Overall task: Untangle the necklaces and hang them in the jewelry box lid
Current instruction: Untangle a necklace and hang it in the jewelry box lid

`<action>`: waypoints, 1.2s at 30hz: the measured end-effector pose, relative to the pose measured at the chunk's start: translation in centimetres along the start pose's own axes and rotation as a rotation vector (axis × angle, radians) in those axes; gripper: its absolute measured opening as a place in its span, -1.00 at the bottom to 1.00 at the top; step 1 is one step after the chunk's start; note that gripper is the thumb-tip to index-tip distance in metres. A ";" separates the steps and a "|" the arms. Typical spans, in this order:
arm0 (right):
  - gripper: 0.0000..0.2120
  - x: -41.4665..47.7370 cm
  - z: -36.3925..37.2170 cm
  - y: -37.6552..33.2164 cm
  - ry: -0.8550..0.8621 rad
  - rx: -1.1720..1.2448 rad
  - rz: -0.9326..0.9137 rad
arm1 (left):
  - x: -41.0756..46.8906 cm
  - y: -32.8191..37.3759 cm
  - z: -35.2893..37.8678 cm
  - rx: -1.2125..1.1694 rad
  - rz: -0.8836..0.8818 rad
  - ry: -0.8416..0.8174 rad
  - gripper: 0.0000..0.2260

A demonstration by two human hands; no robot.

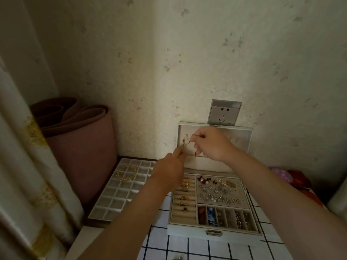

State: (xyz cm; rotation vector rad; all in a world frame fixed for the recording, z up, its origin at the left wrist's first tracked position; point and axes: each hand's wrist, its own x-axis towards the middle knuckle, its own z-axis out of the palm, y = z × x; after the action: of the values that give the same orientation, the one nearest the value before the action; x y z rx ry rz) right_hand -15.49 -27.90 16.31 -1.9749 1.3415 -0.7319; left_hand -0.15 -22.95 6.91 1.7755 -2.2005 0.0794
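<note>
At the lid (242, 139), left hand (169, 171) and right hand (212, 143) pinch a seemingly tangled necklace (186, 142)

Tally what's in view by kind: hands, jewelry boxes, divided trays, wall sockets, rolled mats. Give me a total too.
Hands: 2, left hand and right hand, both pinching the gold necklace
Jewelry box: 1, open
Divided tray: 1
Wall socket: 1
Rolled mat: 1
Total: 6
</note>
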 end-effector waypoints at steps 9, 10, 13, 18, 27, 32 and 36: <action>-0.79 1.9 2.4 1.9 0.023 -0.117 -0.128 | 0.7 -0.5 -0.9 0.056 0.046 0.006 -0.45; -0.78 1.8 2.7 2.4 0.012 -0.169 -0.153 | 0.8 -0.5 -1.0 0.056 0.051 0.009 -0.46; -0.80 1.2 3.6 3.5 -0.028 -0.359 -0.236 | 0.9 -0.7 -1.0 0.039 0.062 0.016 -0.47; -0.84 -0.1 3.8 4.3 0.059 -0.650 -0.261 | 1.4 -0.8 -1.1 0.031 0.096 0.034 -0.55; -0.84 -0.8 4.1 4.2 -0.044 -0.406 -0.118 | 0.5 -1.5 -0.5 0.063 0.150 0.086 -0.51; -0.74 -2.6 3.3 2.8 0.009 -0.399 -0.130 | -2.0 -1.5 -1.9 -0.043 0.150 0.169 -0.54; -0.80 -5.7 3.9 0.5 -0.037 -0.303 -0.165 | -5.9 -1.7 -4.0 -0.201 0.058 0.218 -0.76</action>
State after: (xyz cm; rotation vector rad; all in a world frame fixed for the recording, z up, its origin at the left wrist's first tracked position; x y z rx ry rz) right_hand -14.71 -21.88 12.88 -2.3488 1.3420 -0.5899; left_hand 3.36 -16.82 8.79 1.5195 -2.0280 0.0594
